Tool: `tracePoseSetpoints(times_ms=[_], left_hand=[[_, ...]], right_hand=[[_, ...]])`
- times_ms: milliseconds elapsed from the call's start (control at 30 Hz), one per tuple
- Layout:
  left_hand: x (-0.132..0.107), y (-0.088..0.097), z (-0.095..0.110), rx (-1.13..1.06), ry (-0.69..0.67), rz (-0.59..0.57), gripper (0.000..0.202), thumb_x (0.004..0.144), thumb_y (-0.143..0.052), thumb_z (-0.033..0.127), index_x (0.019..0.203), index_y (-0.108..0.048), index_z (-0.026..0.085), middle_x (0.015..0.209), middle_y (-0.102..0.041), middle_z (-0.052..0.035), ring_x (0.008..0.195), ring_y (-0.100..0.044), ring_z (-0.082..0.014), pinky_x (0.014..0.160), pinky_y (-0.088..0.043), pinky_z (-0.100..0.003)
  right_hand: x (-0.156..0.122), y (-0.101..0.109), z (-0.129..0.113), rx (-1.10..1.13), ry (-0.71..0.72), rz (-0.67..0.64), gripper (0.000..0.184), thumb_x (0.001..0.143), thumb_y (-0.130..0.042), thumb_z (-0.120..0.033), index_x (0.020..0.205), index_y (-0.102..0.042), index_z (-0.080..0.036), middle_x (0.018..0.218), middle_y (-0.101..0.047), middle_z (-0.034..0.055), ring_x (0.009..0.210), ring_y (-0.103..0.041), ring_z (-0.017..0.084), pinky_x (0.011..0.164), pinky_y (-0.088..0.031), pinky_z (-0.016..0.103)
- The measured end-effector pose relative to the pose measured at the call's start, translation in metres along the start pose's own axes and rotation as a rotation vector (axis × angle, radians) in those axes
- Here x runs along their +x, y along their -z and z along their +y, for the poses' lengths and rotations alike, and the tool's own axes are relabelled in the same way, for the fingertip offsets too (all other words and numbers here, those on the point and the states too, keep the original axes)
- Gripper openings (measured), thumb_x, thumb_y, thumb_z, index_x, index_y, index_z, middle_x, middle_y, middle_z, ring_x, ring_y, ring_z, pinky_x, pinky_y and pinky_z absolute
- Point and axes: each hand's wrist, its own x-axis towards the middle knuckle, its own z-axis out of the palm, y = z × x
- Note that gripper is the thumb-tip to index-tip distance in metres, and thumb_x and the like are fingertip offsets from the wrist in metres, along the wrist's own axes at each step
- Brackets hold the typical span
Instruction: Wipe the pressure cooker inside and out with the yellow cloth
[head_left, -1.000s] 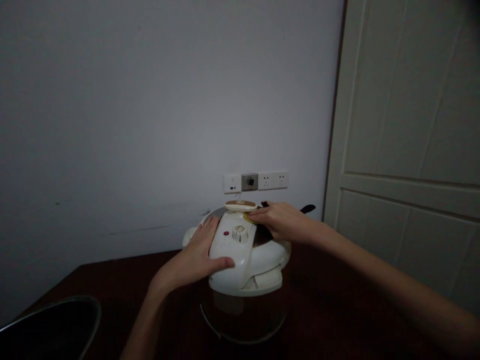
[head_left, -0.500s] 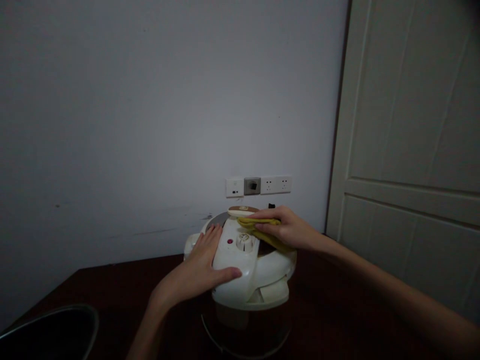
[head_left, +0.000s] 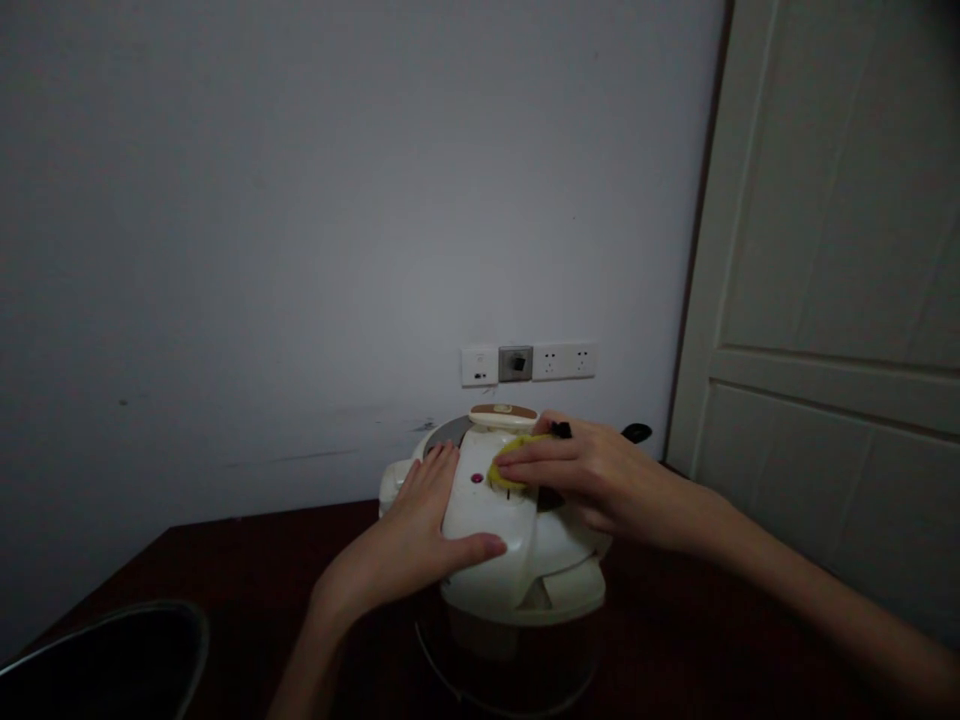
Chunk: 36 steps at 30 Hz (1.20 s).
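Observation:
A round white kitchen appliance (head_left: pixel 491 575) stands on the dark table, with a dark lower bowl under its white top. That top carries a dial (head_left: pixel 510 493), a small red button or light (head_left: pixel 477 478) and a brown-topped handle (head_left: pixel 501 411). My left hand (head_left: pixel 420 520) lies flat on the left side of the top, fingers spread and thumb pointing right. Over the dial, my right hand (head_left: pixel 592 475) presses a folded yellow cloth (head_left: pixel 517 455) under its fingers. The cloth covers much of the dial, and part of it is hidden by the hand.
At lower left is the rim of a dark basin-like container (head_left: pixel 196 625). Wall sockets (head_left: pixel 564 361) and a switch (head_left: pixel 516 363) sit behind the appliance. Past my right hand shows a small black object (head_left: pixel 637 432). A pale panelled door (head_left: pixel 832 300) borders the right.
My right hand has moved the yellow cloth down from beside the handle onto the dial. My left hand stays on the appliance. The view has shifted slightly.

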Motion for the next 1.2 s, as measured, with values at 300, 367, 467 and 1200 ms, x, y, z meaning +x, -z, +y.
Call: tracePoseSetpoints(times_ms=[300, 367, 467, 1200], left_hand=[[0.001, 0.001, 0.004, 0.018, -0.040, 0.027, 0.093, 0.074, -0.060, 0.060, 0.147, -0.020, 0.018, 0.153, -0.021, -0.0191, 0.142, -0.012, -0.0389, 0.111, -0.013, -0.062], [0.001, 0.002, 0.006, 0.023, -0.064, 0.044, 0.090, 0.073, -0.060, 0.060, 0.145, -0.026, 0.019, 0.151, -0.028, -0.0178, 0.141, -0.016, -0.0388, 0.112, -0.015, -0.062], [0.002, 0.002, 0.007, 0.028, -0.115, 0.068, 0.085, 0.075, -0.059, 0.059, 0.144, -0.027, 0.022, 0.148, -0.033, -0.0154, 0.140, -0.020, -0.0375, 0.112, -0.017, -0.060], [-0.001, 0.019, -0.017, -0.121, -0.074, 0.007, 0.069, 0.085, -0.046, 0.058, 0.143, -0.035, 0.023, 0.152, -0.029, -0.0086, 0.141, -0.024, -0.0271, 0.115, -0.018, -0.049]], right_hand=[[-0.024, -0.011, 0.016, 0.086, -0.013, 0.099, 0.049, 0.081, -0.046, 0.002, 0.123, -0.057, -0.021, 0.123, -0.064, 0.0059, 0.112, -0.058, 0.019, 0.098, -0.043, 0.044], [-0.024, -0.008, 0.017, 0.133, -0.025, 0.103, 0.047, 0.081, -0.045, 0.002, 0.120, -0.060, -0.022, 0.119, -0.066, 0.0050, 0.111, -0.059, 0.018, 0.098, -0.044, 0.043], [-0.016, -0.009, 0.016, 0.243, -0.086, 0.195, 0.046, 0.083, -0.044, 0.000, 0.119, -0.062, -0.023, 0.119, -0.066, 0.0052, 0.112, -0.059, 0.017, 0.096, -0.046, 0.040], [-0.021, -0.026, -0.019, 0.151, -0.229, 0.361, 0.024, 0.090, -0.053, -0.021, 0.108, -0.069, -0.020, 0.107, -0.071, 0.0078, 0.097, -0.066, 0.018, 0.084, -0.054, 0.036]])
